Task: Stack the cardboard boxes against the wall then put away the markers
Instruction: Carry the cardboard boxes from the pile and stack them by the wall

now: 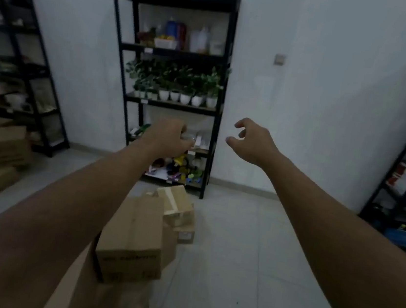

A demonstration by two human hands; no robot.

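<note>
My left hand [170,137] curls around something small and pale, maybe markers, though I cannot tell; my right hand [252,140] hangs loose, holding nothing. The cardboard boxes [133,237] sit tumbled on the floor before the shelf [169,103]. I should set these onto the shelf's lower board, well back from its front edge.

Cardboard box [132,242] front: dark printed line, too blurred to read.
Small box label [186,236]: illegible.
Shelf-edge tags [148,50]: unreadable.
</note>
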